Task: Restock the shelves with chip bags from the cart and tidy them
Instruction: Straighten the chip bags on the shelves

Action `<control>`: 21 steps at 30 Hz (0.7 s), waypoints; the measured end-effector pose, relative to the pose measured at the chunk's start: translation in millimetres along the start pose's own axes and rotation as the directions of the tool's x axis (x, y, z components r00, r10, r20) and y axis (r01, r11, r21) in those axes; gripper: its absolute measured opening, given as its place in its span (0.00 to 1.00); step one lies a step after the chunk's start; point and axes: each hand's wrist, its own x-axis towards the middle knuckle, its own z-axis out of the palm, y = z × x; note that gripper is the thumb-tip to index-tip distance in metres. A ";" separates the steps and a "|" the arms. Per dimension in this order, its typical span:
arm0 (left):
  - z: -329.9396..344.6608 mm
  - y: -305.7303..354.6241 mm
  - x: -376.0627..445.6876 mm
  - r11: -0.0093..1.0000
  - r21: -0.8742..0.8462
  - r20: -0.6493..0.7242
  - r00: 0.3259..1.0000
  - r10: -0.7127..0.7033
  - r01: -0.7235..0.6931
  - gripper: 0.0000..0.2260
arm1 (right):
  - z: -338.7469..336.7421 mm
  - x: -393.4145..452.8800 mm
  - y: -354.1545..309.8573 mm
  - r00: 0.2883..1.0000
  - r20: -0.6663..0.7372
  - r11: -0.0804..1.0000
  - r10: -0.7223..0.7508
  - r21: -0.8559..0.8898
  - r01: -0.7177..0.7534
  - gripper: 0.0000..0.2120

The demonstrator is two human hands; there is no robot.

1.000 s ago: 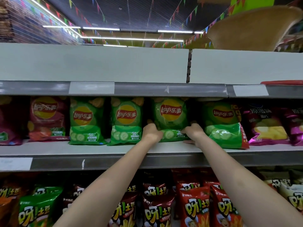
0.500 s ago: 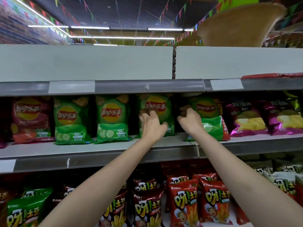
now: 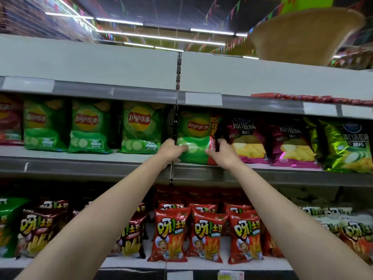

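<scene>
Both hands shifted right since half a second ago; we note left hand [image 3: 171, 151] and right hand [image 3: 224, 153] now clasping the green chip bag [image 3: 194, 136] standing on the middle shelf [image 3: 101, 158].

Strip lights [image 3: 119, 21] are glowing along a dark ceiling [image 3: 181, 9], bunting [image 3: 232, 16] is hanging beneath, and a tan basket [image 3: 302, 35] is sitting atop grey shelving [image 3: 90, 89].

Dark gap [image 3: 170, 126] left of green bag [image 3: 194, 136]; magenta bag [image 3: 245, 138] crowds right.
</scene>
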 end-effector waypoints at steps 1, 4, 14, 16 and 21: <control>3.5 0.8 -2.8 0.998 -0.056 -0.009 1.000 -0.022 0.021 0.27 | -0.6 1.4 2.9 0.999 0.054 0.998 0.004 0.057 -0.007 0.29; 7.6 6.4 -10.3 0.975 -0.209 -0.035 0.996 -0.079 0.071 0.27 | 4.1 12.5 10.6 0.993 0.103 0.979 0.052 0.192 -0.071 0.27; 20.5 9.4 8.0 0.940 -0.304 0.008 0.987 -0.161 0.155 0.24 | 9.0 40.6 20.9 0.990 0.073 0.895 0.120 0.423 -0.140 0.23; 25.6 7.9 18.0 0.940 -0.306 -0.009 0.987 -0.162 0.152 0.24 | 10.1 45.9 21.6 0.989 0.063 0.895 0.130 0.423 -0.145 0.25; 33.9 3.7 37.4 0.986 -0.104 -0.071 0.988 -0.140 0.132 0.24 | 15.5 62.5 18.5 0.985 0.082 0.925 0.149 0.341 -0.168 0.26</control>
